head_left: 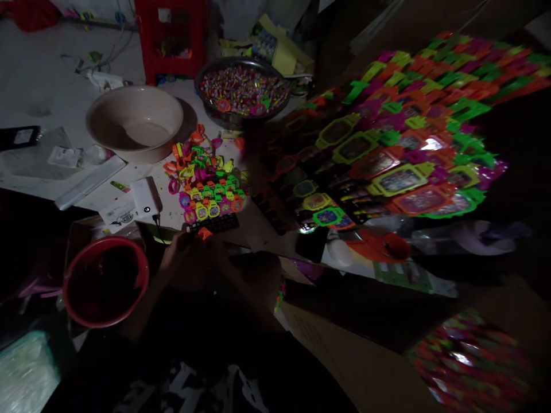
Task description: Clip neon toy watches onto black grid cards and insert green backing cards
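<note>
An orange toy watch (204,233) shows at the fingertips of my right hand (210,252), at the table's front edge. Close beside it my left hand (177,248) has its fingers curled in; deep shadow hides what is in them. Just beyond both hands lies a black slotted rack (219,223). Neat rows of toy watches (210,201) in pink, yellow, green and orange rest behind it. Farther back, a loose heap of coloured toy watches (198,163) is piled on the white table (167,92).
A beige basin (167,146) and a metal bowl (232,119) of small colourful pieces stand behind. Left are a white power bank (144,198) and a red bucket (144,269). Large stacks of toy watches (400,178) fill the right. A red stool (198,40) is at the back.
</note>
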`<state>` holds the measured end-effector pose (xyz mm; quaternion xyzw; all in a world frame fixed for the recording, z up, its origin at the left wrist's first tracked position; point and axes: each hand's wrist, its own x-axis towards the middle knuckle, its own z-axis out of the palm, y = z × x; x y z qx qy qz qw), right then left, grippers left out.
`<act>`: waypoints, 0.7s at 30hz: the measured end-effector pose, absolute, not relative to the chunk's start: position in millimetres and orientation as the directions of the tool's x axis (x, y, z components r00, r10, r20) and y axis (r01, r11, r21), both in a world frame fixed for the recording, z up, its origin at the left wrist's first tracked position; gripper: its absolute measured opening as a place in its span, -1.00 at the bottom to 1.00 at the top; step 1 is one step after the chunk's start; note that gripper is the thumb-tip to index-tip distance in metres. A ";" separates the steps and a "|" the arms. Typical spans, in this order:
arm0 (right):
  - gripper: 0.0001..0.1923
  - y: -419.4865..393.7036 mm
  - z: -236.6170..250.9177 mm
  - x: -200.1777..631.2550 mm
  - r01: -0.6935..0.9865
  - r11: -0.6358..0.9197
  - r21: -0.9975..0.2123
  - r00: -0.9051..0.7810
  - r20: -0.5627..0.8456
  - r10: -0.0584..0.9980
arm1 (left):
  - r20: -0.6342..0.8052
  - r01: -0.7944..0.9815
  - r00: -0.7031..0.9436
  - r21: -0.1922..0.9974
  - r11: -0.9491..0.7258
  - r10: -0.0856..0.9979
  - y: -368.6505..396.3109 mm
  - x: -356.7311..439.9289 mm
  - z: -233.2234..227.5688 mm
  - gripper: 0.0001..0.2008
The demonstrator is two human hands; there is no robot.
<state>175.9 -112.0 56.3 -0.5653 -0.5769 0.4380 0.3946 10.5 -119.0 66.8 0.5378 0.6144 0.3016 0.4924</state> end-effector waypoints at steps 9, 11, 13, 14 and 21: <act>-0.76 -107.4 54.7 173.5 0.512 -0.044 -0.858 -0.072 -0.094 0.993 | -0.128 0.100 0.141 0.988 0.114 0.982 -95.0 22.5 2.7 -0.55; -0.75 -104.7 56.0 171.3 0.537 -0.033 -0.843 -0.085 -0.093 0.992 | -0.124 0.086 0.122 0.990 0.114 0.985 -92.4 23.7 -4.6 -0.53; -0.73 -101.9 57.1 167.3 0.554 -0.019 -0.832 -0.097 -0.087 0.991 | -0.124 0.069 0.096 0.991 0.117 0.988 -90.4 24.9 -10.1 -0.54; -0.73 -100.4 57.4 164.9 0.566 -0.016 -0.824 -0.102 -0.090 0.991 | -0.131 0.064 0.084 0.990 0.125 0.988 -89.5 25.5 -12.1 -0.55; -0.74 -96.5 53.8 156.1 0.572 0.007 -0.820 -0.131 -0.083 0.988 | -0.179 0.131 0.074 0.977 0.168 0.981 -85.4 20.3 -4.4 -0.65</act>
